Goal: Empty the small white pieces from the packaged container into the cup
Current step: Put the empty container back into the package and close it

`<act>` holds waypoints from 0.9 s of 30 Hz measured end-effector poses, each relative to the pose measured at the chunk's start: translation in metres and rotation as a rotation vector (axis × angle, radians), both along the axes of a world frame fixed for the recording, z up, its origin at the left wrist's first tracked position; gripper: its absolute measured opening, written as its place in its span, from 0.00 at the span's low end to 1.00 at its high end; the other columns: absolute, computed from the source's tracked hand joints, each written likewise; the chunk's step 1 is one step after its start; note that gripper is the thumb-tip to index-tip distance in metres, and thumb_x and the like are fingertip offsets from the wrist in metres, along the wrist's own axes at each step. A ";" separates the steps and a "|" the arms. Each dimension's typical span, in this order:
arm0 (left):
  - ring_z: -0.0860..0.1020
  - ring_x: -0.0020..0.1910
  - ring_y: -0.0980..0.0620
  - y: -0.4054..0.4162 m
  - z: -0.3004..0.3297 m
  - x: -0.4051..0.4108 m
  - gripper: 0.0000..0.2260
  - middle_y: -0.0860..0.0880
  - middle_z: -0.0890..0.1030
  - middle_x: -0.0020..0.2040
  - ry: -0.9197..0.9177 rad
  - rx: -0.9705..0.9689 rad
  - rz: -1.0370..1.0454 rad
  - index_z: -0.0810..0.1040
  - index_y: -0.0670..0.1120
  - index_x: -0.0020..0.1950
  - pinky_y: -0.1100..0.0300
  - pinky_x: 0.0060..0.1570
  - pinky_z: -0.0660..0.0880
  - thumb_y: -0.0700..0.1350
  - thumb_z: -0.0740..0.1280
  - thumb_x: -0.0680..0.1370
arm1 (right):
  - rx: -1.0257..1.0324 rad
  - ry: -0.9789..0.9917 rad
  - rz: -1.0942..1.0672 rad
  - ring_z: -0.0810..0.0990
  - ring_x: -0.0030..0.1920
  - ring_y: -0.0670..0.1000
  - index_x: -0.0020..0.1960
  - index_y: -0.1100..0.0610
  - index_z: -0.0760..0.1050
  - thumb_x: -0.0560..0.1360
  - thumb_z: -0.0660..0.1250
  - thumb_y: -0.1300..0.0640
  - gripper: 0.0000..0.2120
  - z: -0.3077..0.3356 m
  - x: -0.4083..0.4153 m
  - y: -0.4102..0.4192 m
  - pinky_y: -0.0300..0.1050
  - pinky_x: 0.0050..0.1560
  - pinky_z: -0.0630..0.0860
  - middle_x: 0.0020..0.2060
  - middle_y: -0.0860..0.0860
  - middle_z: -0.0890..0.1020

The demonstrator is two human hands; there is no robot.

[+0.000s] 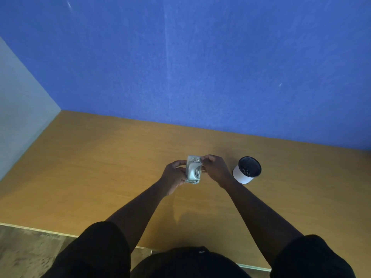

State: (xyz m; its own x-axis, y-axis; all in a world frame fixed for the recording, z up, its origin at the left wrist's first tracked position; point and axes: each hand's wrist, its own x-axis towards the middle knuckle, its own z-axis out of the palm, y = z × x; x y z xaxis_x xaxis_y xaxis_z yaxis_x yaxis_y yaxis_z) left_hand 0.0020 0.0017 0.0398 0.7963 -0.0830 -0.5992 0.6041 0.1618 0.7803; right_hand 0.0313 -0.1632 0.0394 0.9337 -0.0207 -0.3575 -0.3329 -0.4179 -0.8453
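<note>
A small clear packaged container (193,170) is held upright above the middle of the wooden table (100,167). My left hand (174,176) grips its left side and bottom. My right hand (215,168) pinches its upper right edge. A white cup (244,175) with a dark inside stands on the table just right of my right hand, and a few small white pieces show at its bottom. The contents of the container are too small to make out.
A blue wall (200,67) rises right behind the table and a pale panel (20,109) closes its left side. The table's front edge runs along the bottom, with floor (30,251) below it at the left.
</note>
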 end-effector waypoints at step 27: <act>0.81 0.43 0.39 0.026 0.002 0.015 0.04 0.42 0.81 0.47 0.018 -0.113 0.264 0.75 0.48 0.47 0.28 0.51 0.73 0.46 0.63 0.80 | 0.018 0.051 0.178 0.83 0.40 0.47 0.57 0.59 0.80 0.80 0.62 0.59 0.11 -0.005 -0.016 0.022 0.39 0.38 0.78 0.45 0.54 0.85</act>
State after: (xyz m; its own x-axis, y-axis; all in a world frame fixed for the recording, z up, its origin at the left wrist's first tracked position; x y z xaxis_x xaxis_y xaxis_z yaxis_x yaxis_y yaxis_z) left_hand 0.0174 0.0273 0.0416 0.7887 0.0589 -0.6119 0.5428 0.4006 0.7382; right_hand 0.0152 -0.1408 0.0343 0.9026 0.1506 -0.4032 -0.2975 -0.4588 -0.8373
